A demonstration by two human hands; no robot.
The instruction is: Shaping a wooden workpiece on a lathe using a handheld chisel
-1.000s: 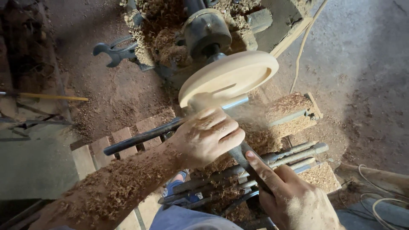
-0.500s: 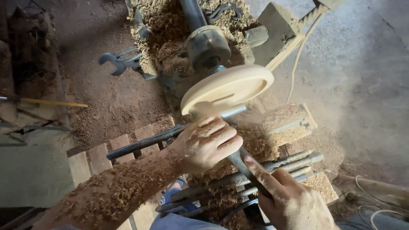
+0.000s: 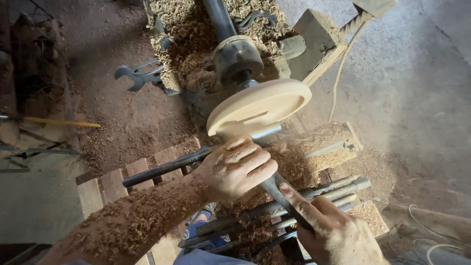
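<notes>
The floor [image 3: 422, 88] of grey, dusty ground takes up most of the view, and on it stands one lathe [image 3: 235, 59], its dark shaft and round metal chuck half buried in a heap of wood shavings [image 3: 191, 29]. Mounted on the chuck is one pale wooden disc [image 3: 257, 105], tilted toward the camera with a shallow groove across its face. Below the disc sits a low bench [image 3: 110, 184] of wooden slats, also strewn with shavings (they coat the person's left forearm as well). One long dark bar [image 3: 162, 168] runs across the slats just under the disc, serving as a rest. Several spare metal tools [image 3: 319, 192], at least four, lie side by side on the bench to the right, partly under the hands; their exact count cannot be told. The left hand [image 3: 235, 169] is curled over the bar and over one chisel [image 3: 282, 198], fingers folded down tight, right beneath the disc's lower edge. The right hand [image 3: 336, 235] grips the same chisel lower down, near the bottom of the view, with its forefinger stretched along the dark shaft. The chisel's tip is hidden behind the left hand, so whether it touches the disc cannot be told. One spanner [image 3: 140, 77] lies on the floor to the left of the lathe, and one thin yellow rod [image 3: 59, 122] lies at the far left.
</notes>
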